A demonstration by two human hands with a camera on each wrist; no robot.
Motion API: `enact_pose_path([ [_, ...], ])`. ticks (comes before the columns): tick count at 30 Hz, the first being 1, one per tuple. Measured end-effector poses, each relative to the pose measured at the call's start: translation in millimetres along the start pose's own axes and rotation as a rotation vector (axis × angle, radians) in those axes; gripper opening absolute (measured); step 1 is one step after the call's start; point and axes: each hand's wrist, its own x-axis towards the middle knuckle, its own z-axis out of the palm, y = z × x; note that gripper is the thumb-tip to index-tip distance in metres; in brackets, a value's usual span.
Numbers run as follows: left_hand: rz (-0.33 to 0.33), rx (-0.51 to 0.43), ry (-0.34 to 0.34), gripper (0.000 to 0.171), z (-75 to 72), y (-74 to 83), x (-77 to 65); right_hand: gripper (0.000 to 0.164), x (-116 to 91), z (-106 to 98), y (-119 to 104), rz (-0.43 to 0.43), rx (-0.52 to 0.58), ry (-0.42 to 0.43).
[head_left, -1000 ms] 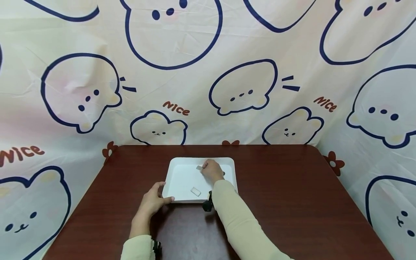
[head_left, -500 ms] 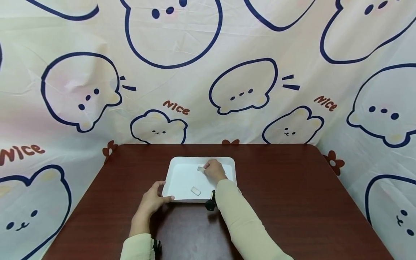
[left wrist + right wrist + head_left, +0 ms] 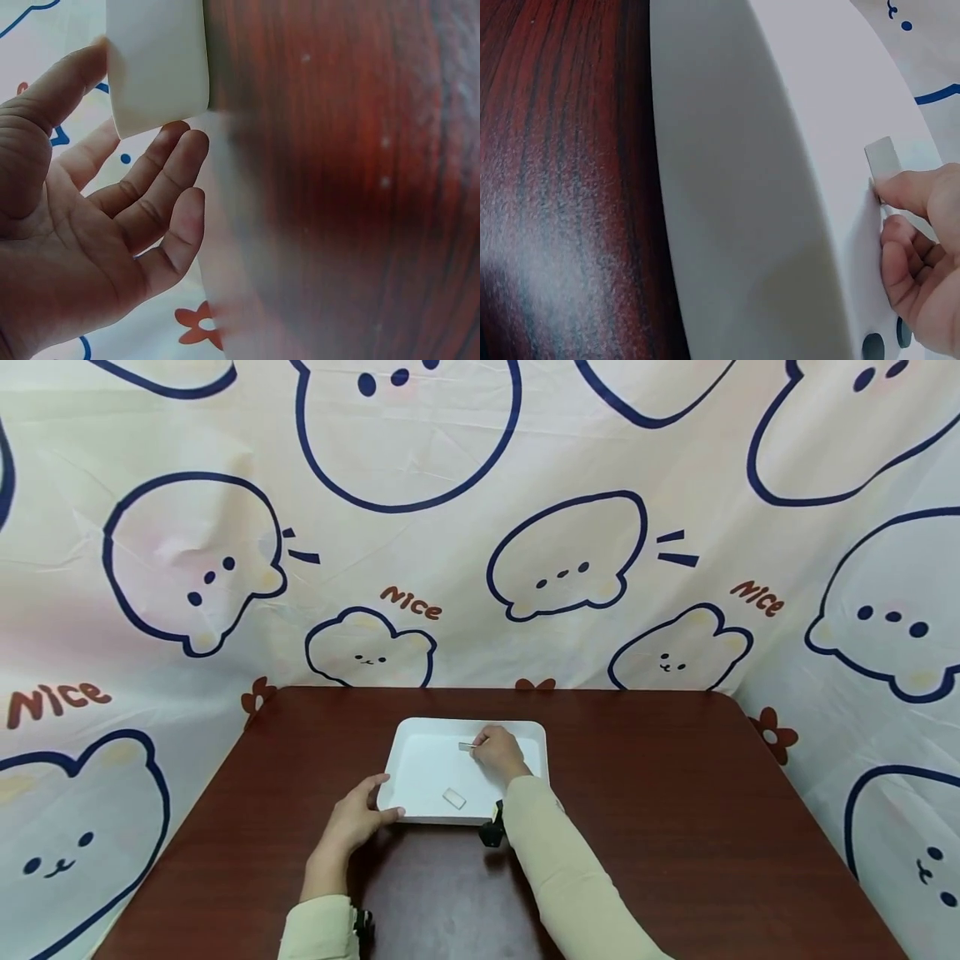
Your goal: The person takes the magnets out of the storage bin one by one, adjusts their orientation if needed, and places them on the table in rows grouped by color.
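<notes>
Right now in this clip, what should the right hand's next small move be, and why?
Probably a slight lift: the right hand pinches one end of a small flat piece over the white tray, while the left hand holds the tray's near left corner. Whether the piece touches the tray is unclear, so raising it should free it.

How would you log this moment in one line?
left hand: touches white rectangular tray | right hand: pinches thin greyish rectangular strip | small pale rectangular piece: lies untouched in tray
</notes>
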Motion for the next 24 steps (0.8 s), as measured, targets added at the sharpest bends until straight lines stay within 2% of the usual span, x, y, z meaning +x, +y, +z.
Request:
enact_pose_path([
  [5, 0.006, 0.004, 0.004, 0.068, 0.6, -1.2, 0.3, 0.009, 2.3, 0.6, 4.2, -0.006, 0.036, -0.003],
  [9, 0.002, -0.001, 0.01, 0.069, 1.3, -3.0, 0.8, 0.004, 3.5, -1.8, 6.0, -0.049, 0.098, -0.017],
  [15, -0.001, -0.015, 0.028, 0.069, 0.9, -3.6, 2.5, 0.005, 1.1, -11.7, 1.9, -0.12, 0.2, 0.013],
  [24, 0.0, -0.001, 0.046, 0.071, 2.9, -3.9, 1.8, 0.007, -10.2, -31.3, 4.8, -0.18, 0.27, 0.039],
])
